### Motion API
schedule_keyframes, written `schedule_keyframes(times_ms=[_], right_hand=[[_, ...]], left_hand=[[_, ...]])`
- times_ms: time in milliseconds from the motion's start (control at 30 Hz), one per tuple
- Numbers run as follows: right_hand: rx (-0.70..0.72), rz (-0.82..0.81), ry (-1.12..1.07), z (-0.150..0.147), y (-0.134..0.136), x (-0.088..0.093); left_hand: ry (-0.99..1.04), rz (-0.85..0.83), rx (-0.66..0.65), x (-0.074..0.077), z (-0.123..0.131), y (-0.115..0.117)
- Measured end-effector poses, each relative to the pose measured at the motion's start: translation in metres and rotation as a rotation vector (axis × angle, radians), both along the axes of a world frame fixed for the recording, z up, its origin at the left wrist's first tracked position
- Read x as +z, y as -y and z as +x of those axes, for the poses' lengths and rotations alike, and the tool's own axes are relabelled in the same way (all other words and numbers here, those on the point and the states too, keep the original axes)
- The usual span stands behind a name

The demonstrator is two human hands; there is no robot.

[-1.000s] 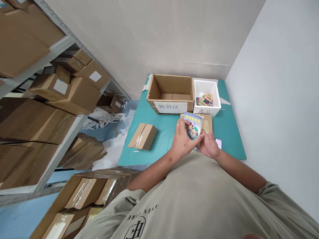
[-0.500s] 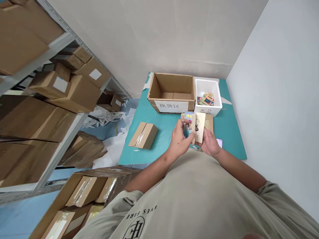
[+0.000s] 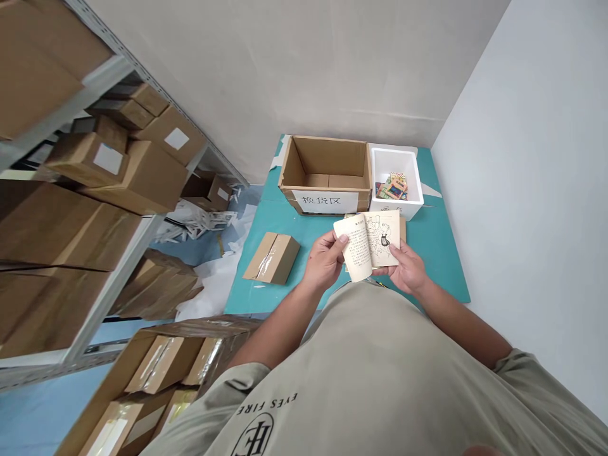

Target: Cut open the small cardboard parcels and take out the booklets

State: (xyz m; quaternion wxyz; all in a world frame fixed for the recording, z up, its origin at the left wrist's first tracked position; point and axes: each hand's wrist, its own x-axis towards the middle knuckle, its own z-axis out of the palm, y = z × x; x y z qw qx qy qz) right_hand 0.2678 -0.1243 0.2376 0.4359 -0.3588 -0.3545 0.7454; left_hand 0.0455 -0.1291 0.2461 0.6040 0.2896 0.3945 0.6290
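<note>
Both my hands hold a small open booklet (image 3: 367, 244), its cream pages printed with text and a black line drawing. My left hand (image 3: 325, 261) grips the left page edge, thumb on the page, and my right hand (image 3: 403, 269) supports the right side from below. Under the booklet lies a kraft paper packet (image 3: 402, 229), mostly hidden. Beyond my hands stands an open cardboard box (image 3: 325, 174) with a white label. Beside it is a white foam box (image 3: 396, 183) holding colourful booklets (image 3: 394, 187).
A teal mat (image 3: 304, 231) lies under these items, with a small taped carton (image 3: 272, 258) on it to the left. A metal shelf (image 3: 99, 190) loaded with cardboard boxes stands at left. Taped cartons (image 3: 164, 364) sit at lower left, and white walls bound the right and back.
The booklet has gone from closed, with its colourful cover showing, to spread open with its pages facing up. My hands have moved apart to hold it.
</note>
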Motion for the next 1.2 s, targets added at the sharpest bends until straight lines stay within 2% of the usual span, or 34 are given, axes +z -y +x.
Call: schedule_keyframes(times_ms=[100, 233, 333, 600, 1200], right_hand=[[-0.011, 0.013, -0.023, -0.002, 0.001, 0.0], [-0.06, 0.025, -0.037, -0.001, -0.003, -0.002], [-0.105, 0.022, -0.044, -0.001, -0.008, -0.006], [-0.142, 0.011, -0.049, -0.001, -0.011, -0.011], [-0.126, -0.01, -0.005, -0.004, -0.008, -0.002]], left_hand=[[-0.036, 0.027, 0.026, -0.004, -0.005, -0.009], [-0.216, 0.133, 0.184, -0.009, -0.022, -0.029], [-0.318, 0.173, 0.24, -0.011, -0.028, -0.04], [-0.29, 0.18, 0.203, -0.016, -0.022, -0.04], [-0.217, 0.091, 0.242, -0.008, -0.016, -0.037]])
